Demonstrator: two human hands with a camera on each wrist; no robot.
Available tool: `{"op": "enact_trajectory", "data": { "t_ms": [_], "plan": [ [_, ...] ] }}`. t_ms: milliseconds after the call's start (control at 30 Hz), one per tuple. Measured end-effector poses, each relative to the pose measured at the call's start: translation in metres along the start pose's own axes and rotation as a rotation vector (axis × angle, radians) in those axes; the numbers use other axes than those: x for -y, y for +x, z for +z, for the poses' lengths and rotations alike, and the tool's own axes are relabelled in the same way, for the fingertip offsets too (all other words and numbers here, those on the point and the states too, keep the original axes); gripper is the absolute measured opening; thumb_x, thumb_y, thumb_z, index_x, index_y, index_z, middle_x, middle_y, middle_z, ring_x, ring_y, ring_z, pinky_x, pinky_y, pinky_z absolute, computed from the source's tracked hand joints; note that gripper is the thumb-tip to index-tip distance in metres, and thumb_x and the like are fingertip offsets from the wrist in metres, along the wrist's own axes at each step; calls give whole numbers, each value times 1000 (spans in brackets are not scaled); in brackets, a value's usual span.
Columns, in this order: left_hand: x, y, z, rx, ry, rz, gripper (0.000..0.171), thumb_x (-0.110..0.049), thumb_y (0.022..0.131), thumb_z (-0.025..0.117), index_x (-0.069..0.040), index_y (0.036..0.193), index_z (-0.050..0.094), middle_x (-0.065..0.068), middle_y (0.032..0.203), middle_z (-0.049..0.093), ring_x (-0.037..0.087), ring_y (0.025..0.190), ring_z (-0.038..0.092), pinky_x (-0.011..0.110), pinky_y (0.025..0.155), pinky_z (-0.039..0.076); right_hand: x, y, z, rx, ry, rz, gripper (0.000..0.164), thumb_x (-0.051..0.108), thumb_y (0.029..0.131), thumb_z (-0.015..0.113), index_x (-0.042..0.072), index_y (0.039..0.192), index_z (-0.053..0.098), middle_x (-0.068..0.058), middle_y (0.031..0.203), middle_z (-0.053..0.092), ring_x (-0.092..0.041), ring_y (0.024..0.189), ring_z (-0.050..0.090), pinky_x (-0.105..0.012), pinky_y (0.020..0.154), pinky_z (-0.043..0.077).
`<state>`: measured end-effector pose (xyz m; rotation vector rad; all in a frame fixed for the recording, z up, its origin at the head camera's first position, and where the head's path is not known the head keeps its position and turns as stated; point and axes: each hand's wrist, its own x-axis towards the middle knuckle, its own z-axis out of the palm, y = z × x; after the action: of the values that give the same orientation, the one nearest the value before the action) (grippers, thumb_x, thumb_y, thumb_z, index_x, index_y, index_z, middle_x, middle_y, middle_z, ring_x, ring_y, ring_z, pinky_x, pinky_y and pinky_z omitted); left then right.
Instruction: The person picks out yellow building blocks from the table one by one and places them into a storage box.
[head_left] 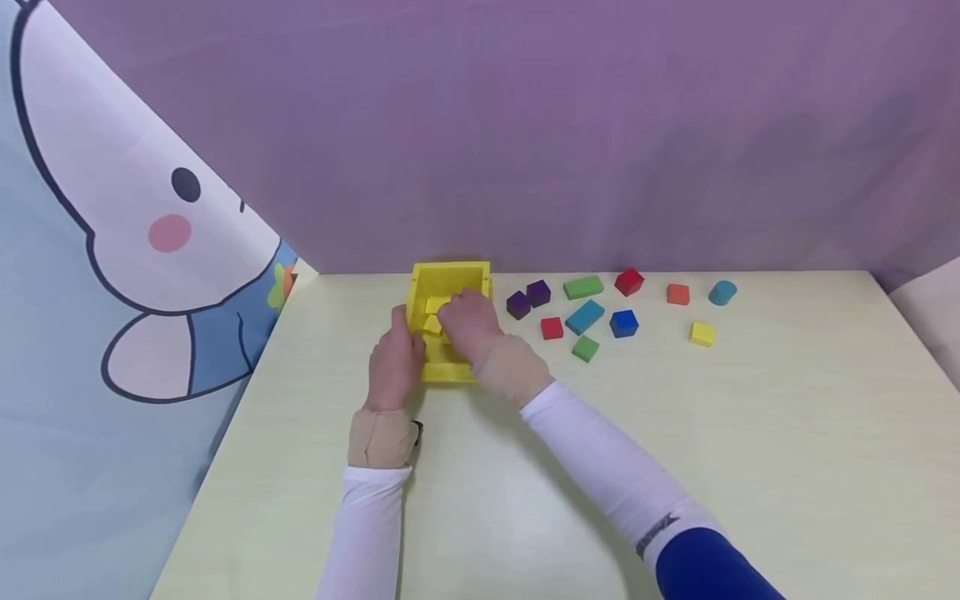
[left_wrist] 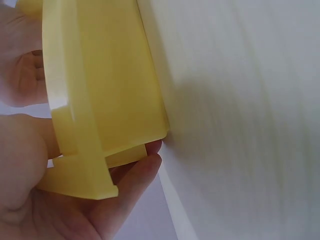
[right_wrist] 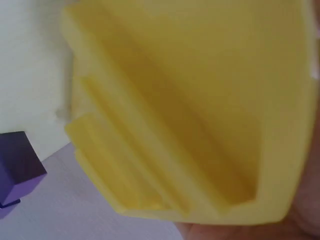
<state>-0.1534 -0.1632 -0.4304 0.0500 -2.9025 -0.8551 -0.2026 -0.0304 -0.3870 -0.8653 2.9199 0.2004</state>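
A yellow box [head_left: 450, 372] stands on the table against the purple backdrop, with yellow blocks [head_left: 432, 325] inside it. My left hand [head_left: 395, 362] grips the box by its left side; the left wrist view shows the thumb and fingers around its corner [left_wrist: 85, 177]. My right hand [head_left: 471, 325] reaches over the box's right side, fingers bent down into it. Those fingers [left_wrist: 30, 75] look curled from the left wrist view, but whether they hold a block is hidden. The right wrist view is filled mostly by the yellow box [right_wrist: 200, 65].
Right of the box lie two purple cubes [head_left: 538, 292], green blocks [head_left: 583, 287], a light blue block [head_left: 585, 317], a blue cube [head_left: 624, 323] and several red ones [head_left: 629, 282]. Farther right are a yellow block [head_left: 702, 334] and a blue cylinder [head_left: 722, 292].
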Motion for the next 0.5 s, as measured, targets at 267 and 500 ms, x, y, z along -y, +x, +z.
{"op": "enact_trajectory", "data": {
  "t_ms": [267,500],
  "plan": [
    [-5,2,1,7,-2,1,42,-14,92,41,-7,132,30,13,76,56,25,56,50,38,49,39,-5,-3,1,-32,-3,-11,24,4,85,52,17,94,69,-5,94,64,-19,85,53,-31,80,44],
    [-1,2,1,8,6,9,43,-13,92,42,-5,132,29,14,73,55,26,52,48,38,46,37,-9,-9,-1,-166,90,-105,26,4,89,49,7,111,61,-7,103,57,-19,89,50,-26,80,45]
  ]
}}
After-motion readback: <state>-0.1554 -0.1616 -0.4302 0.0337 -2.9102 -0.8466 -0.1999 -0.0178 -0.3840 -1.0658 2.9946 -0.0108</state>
